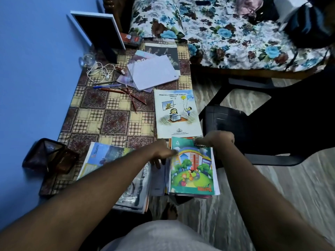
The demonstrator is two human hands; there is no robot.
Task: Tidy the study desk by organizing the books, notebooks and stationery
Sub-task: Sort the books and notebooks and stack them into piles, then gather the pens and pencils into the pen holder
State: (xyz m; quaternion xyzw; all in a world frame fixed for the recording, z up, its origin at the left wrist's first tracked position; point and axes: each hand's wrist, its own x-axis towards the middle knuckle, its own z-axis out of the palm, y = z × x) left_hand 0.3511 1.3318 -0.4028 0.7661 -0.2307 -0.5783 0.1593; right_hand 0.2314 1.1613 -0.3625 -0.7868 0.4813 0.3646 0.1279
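Note:
A green notebook with a rainbow cover (193,167) tops a small pile at the desk's near right corner. My left hand (160,151) holds its left edge, thumb on the cover and fingers curled under. My right hand (218,139) grips its top right corner. A white textbook with a cartoon cover (177,113) lies just beyond. To the left of the pile lies a stack of books (107,156) under my left forearm. Loose notebooks and papers (154,71) sit at the far end, with several pens and pencils (119,91) scattered beside them.
The desk (108,120) has a checked cloth and stands against a blue wall. A white cable (99,71), a glass (87,60) and a framed board (97,31) are at its far left. A dark mesh holder (49,156) sits near left. A black plastic chair (253,127) stands right.

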